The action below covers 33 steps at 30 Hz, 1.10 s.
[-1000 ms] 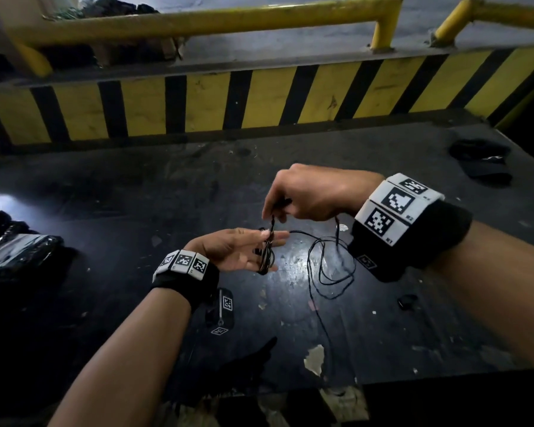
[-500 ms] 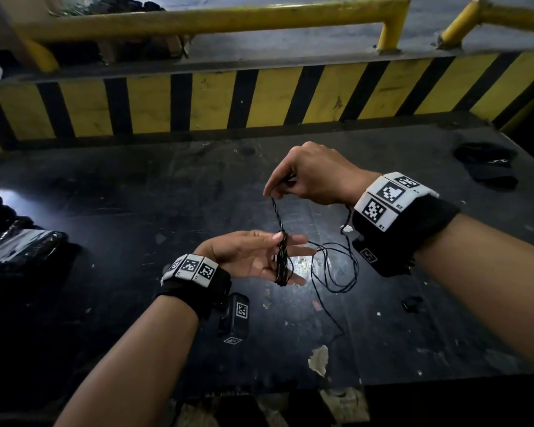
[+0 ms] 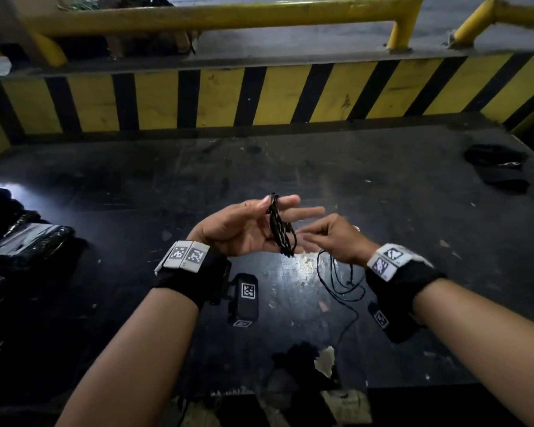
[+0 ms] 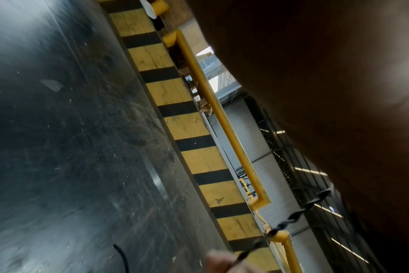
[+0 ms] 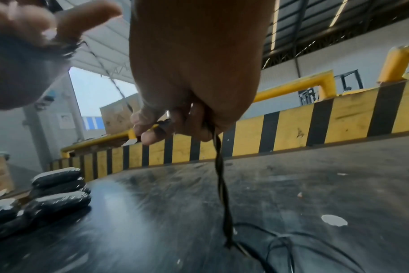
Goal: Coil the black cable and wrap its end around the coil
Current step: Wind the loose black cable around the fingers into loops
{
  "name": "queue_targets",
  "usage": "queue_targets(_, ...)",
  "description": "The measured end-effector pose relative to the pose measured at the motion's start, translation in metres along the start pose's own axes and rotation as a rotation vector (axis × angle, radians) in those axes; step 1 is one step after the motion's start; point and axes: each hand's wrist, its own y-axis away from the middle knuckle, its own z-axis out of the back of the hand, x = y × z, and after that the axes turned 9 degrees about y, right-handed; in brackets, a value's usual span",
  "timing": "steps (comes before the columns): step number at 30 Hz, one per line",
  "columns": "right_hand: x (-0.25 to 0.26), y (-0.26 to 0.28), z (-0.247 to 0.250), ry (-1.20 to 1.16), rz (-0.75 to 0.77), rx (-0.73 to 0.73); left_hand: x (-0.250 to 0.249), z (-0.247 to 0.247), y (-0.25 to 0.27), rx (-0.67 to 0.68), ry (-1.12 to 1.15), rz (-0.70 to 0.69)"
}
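Observation:
The thin black cable (image 3: 278, 227) is looped in a narrow coil round the straight fingers of my left hand (image 3: 250, 226), which is held palm-up over the dark table (image 3: 105, 195); the thumb lies against the top of the coil. My right hand (image 3: 332, 238) is just right of it, fingers curled, pinching the cable (image 5: 162, 125) between thumb and fingertip. From that hand the twisted free length (image 5: 220, 177) drops to loose loops (image 3: 336, 282) on the table. In the left wrist view a twisted stretch of cable (image 4: 299, 212) runs below the dark palm.
Black wrapped packages (image 3: 22, 241) are stacked at the table's left edge. A dark bundle (image 3: 499, 167) lies at the back right. A yellow-and-black striped barrier (image 3: 259, 97) with a yellow rail (image 3: 216, 16) closes the far side. A dark object (image 3: 299, 359) sits near the front edge.
My right hand has come down from above the left hand to its right side, bringing the cable with it. The left hand has risen and its fingers now point further away.

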Motion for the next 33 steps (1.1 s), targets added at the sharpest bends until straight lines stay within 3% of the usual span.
queue_targets(5, -0.007, 0.011, -0.039, 0.03, 0.033, 0.048, -0.006, 0.014, -0.002, -0.044, -0.007, 0.0)
queue_targets(13, 0.005, 0.02, -0.051, 0.202, 0.178, 0.086, -0.004, 0.042, -0.004, -0.104, 0.008, -0.012)
queue_targets(17, 0.014, 0.025, -0.052, 0.337, 0.177, 0.105, 0.002, 0.057, 0.002, -0.23, 0.002, -0.021)
queue_targets(21, 0.039, 0.028, -0.035, 0.628, 0.137, 0.146, 0.015, 0.07, 0.007, -0.387, 0.01, -0.002)
queue_targets(26, 0.087, 0.029, 0.001, 0.845, 0.181, 0.179, 0.026, 0.071, 0.011, -0.471, 0.02, 0.029)
queue_targets(33, 0.135, 0.017, 0.045, 0.981, 0.211, 0.131, 0.032, 0.062, 0.01, -0.444, -0.024, 0.079)
